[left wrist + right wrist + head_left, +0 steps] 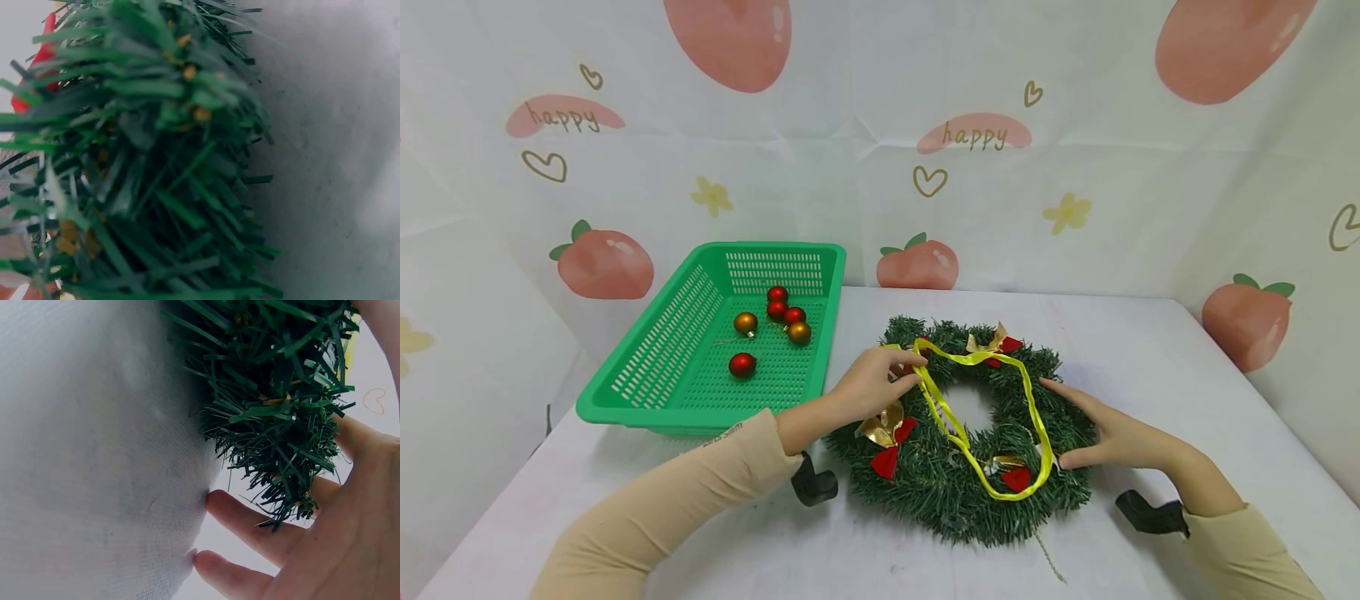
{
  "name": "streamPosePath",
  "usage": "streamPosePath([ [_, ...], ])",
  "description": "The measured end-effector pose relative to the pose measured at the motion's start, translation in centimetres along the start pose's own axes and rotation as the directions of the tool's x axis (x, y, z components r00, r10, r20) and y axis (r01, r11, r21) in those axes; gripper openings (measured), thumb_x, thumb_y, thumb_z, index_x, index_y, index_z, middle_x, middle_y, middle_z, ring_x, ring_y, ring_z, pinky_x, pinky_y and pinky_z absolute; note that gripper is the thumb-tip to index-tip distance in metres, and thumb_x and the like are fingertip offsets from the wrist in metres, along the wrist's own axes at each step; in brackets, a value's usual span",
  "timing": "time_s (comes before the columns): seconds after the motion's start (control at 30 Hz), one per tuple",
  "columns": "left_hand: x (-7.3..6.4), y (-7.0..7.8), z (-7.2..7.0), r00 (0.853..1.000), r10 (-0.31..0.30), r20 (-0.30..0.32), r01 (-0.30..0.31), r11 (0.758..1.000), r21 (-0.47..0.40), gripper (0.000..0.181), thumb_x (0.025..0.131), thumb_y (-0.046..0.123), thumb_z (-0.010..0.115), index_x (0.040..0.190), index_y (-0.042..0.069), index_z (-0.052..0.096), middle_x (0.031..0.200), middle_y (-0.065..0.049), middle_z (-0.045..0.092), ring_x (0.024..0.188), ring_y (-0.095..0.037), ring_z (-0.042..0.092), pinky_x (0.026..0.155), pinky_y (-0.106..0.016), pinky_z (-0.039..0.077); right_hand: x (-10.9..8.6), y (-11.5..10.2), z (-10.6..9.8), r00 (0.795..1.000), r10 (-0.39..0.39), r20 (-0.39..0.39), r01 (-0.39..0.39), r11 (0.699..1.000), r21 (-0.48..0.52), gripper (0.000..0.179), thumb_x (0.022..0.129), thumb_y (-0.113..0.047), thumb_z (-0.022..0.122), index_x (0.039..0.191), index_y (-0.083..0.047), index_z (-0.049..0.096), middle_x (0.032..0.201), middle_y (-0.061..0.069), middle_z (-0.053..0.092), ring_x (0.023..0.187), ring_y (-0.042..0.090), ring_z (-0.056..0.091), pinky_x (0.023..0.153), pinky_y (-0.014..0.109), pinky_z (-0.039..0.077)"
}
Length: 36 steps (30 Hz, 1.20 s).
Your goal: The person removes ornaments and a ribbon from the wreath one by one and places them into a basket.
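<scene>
A green artificial wreath (955, 500) lies flat on the white table, dressed with red and gold bows (886, 435). Across its top runs a loose loop of yellow ribbon (1037, 425). My left hand (880, 383) reaches over the wreath's left side and pinches the ribbon between thumb and fingers. On the opposite side, my right hand (1123, 437) rests against the outer edge with fingers spread, its thumb over the greenery. In the right wrist view, two fingertips (219, 501) meet the tabletop beside the needles. Only wreath needles (156, 162) and table fill most of the left wrist view.
A green plastic basket (625, 410) stands at the back left, holding several red and gold ball ornaments (742, 365). A thin string (1049, 558) trails from the wreath's front edge. Behind the table hangs a white cloth (865, 208) with fruit prints.
</scene>
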<state>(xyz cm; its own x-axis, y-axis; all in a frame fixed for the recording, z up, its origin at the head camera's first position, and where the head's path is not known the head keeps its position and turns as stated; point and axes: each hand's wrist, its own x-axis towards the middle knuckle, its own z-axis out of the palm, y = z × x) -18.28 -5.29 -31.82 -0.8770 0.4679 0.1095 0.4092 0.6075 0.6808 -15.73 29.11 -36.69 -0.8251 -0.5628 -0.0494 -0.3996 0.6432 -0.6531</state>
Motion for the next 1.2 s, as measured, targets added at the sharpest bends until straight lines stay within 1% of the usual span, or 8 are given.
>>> streamPosePath([
  [0.23, 0.1, 0.5, -0.4, 0.997, 0.023, -0.068, -0.026, 0.999, -0.038, 0.023, 0.089, 0.013, 0.063, 0.111, 0.009, 0.07, 0.101, -0.006, 0.071, 0.083, -0.016, 0.063, 0.066, -0.02, 0.047, 0.0, 0.0, 0.0, 1.0, 0.0, -0.004, 0.0, 1.0, -0.001, 0.099, 0.075, -0.024, 0.077, 0.151, -0.016, 0.014, 0.15, 0.029, 0.018, 0.133, 0.051, 0.021, 0.094, 0.073, 0.028],
  [0.4, 0.2, 0.8, -0.8, 0.995, 0.061, -0.08, -0.065, 0.997, -0.042, 0.021, 0.088, 0.014, 0.064, 0.107, 0.009, 0.071, 0.093, -0.005, 0.073, 0.081, -0.013, 0.064, 0.075, -0.022, 0.051, -0.1, 0.1, 0.1, 1.0, -0.01, -0.013, 0.01, 1.0, 0.002, 0.098, 0.076, -0.024, 0.077, 0.151, -0.018, 0.014, 0.151, 0.027, 0.019, 0.138, 0.002, 0.016, 0.095, 0.072, 0.029],
  [0.47, 0.2, 0.9, -1.0, 0.994, 0.075, -0.084, -0.08, 0.996, -0.049, 0.02, 0.087, 0.014, 0.065, 0.106, 0.009, 0.072, 0.093, -0.005, 0.073, 0.08, -0.013, 0.064, 0.073, -0.02, 0.051, -0.1, 0.1, 0.1, 1.0, -0.013, -0.014, 0.013, 1.0, 0.004, 0.098, 0.076, -0.024, 0.077, 0.151, -0.018, 0.015, 0.151, 0.027, 0.019, 0.134, -0.008, 0.013, 0.095, 0.072, 0.029],
  [0.5, 0.2, 0.9, -1.1, 0.993, 0.083, -0.087, -0.088, 0.995, -0.052, 0.02, 0.087, 0.014, 0.065, 0.105, 0.008, 0.072, 0.093, -0.005, 0.073, 0.08, -0.012, 0.064, 0.072, -0.019, 0.051, -0.1, 0.1, 0.1, 1.0, -0.011, -0.012, 0.011, 1.0, 0.005, 0.098, 0.076, -0.024, 0.077, 0.151, -0.018, 0.014, 0.151, 0.027, 0.019, 0.135, -0.007, 0.014, 0.095, 0.072, 0.029],
  [0.6, 0.1, 1.0, -1.5, 0.99, 0.098, -0.1, -0.104, 0.993, -0.058, 0.021, 0.086, 0.013, 0.067, 0.105, 0.008, 0.072, 0.093, -0.006, 0.072, 0.08, -0.013, 0.063, 0.07, -0.018, 0.05, -0.1, 0.0, 0.0, 1.0, -0.004, -0.004, 0.004, 1.0, 0.006, 0.098, 0.076, -0.023, 0.077, 0.151, -0.017, 0.014, 0.15, 0.029, 0.018, 0.143, 0.026, 0.018, 0.094, 0.073, 0.028],
  [0.73, -0.1, 1.3, -2.1, 0.987, 0.107, -0.123, -0.116, 0.991, -0.068, 0.02, 0.085, 0.012, 0.067, 0.105, 0.009, 0.072, 0.093, -0.006, 0.072, 0.08, -0.015, 0.065, 0.071, -0.019, 0.052, 0.0, -0.3, -0.1, 1.0, 0.002, 0.001, -0.003, 1.0, 0.007, 0.099, 0.075, -0.023, 0.078, 0.151, -0.015, 0.014, 0.15, 0.031, 0.017, 0.132, 0.057, 0.019, 0.093, 0.074, 0.028],
  [0.97, -0.1, 1.6, -3.1, 0.973, 0.154, -0.17, -0.17, 0.982, -0.084, 0.018, 0.087, 0.009, 0.064, 0.104, 0.007, 0.071, 0.093, -0.009, 0.072, 0.074, -0.015, 0.065, 0.064, -0.022, 0.051, 0.1, -0.2, -0.1, 1.0, 0.0, 0.008, 0.0, 1.0, 0.004, 0.1, 0.075, -0.023, 0.077, 0.151, -0.015, 0.013, 0.15, 0.032, 0.016, 0.132, 0.058, 0.017, 0.092, 0.075, 0.027],
  [1.2, -0.2, 2.4, -4.3, 0.946, 0.213, -0.245, -0.243, 0.965, -0.101, 0.015, 0.087, 0.008, 0.064, 0.1, 0.004, 0.071, 0.096, -0.01, 0.069, 0.086, -0.019, 0.063, 0.077, -0.028, 0.055, 0.0, 0.0, 0.0, 1.0, 0.006, 0.009, -0.006, 1.0, -0.002, 0.1, 0.075, -0.023, 0.077, 0.151, -0.015, 0.013, 0.15, 0.032, 0.015, 0.132, 0.058, 0.018, 0.091, 0.075, 0.028],
])
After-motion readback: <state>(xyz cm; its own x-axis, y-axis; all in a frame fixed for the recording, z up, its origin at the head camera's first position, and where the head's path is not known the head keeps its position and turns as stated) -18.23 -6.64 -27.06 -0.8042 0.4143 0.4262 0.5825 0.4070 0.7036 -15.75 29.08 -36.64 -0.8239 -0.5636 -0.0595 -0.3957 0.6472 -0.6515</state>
